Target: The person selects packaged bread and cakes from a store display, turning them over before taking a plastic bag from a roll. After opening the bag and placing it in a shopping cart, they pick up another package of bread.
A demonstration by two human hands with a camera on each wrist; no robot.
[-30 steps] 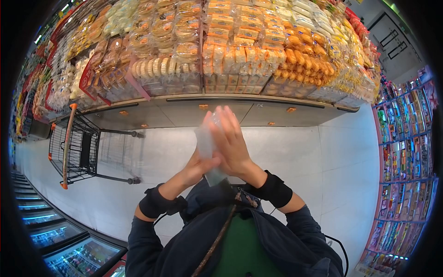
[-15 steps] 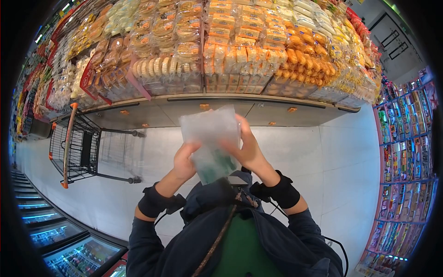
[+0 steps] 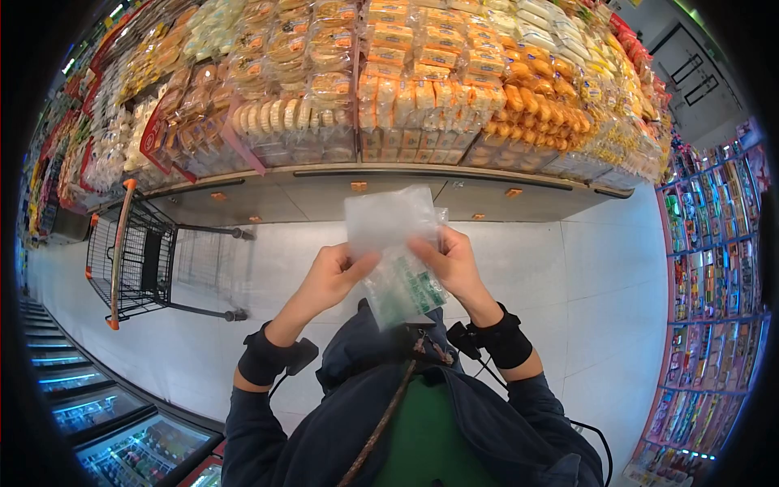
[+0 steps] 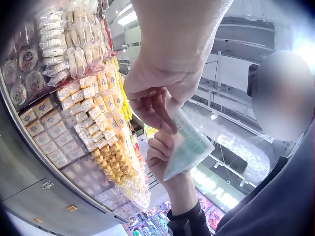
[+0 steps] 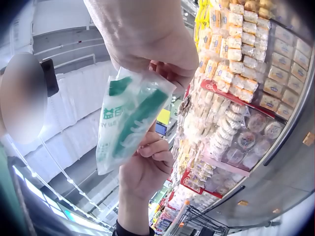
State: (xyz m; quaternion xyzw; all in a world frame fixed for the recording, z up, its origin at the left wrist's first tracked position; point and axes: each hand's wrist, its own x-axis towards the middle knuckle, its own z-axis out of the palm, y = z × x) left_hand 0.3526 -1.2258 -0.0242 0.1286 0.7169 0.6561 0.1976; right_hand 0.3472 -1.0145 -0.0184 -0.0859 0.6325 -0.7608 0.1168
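Observation:
A flat translucent plastic bag (image 3: 391,217) with green print on its lower part is held up in front of the body. My left hand (image 3: 331,274) pinches its left edge between thumb and fingers. At the opposite edge, my right hand (image 3: 456,265) grips it with the thumb lying on top. Seen from the right wrist, the bag (image 5: 129,120) shows green lettering and a green band, and hangs slightly creased. The left wrist view has the bag (image 4: 189,145) at an angle, with fingers of both hands at its edge.
A long display of packaged breads (image 3: 430,97) runs across the front, above grey cabinet panels (image 3: 324,200). An empty-looking shopping cart (image 3: 146,256) stands at left on the pale floor. Glass-topped freezers (image 3: 138,446) line the lower left; racks of small packages (image 3: 714,276) stand at right.
The hands were pressed together around the bag, which was seen nearly edge-on. They have since moved apart, and the bag now lies spread flat between them, a little further right than half a second ago.

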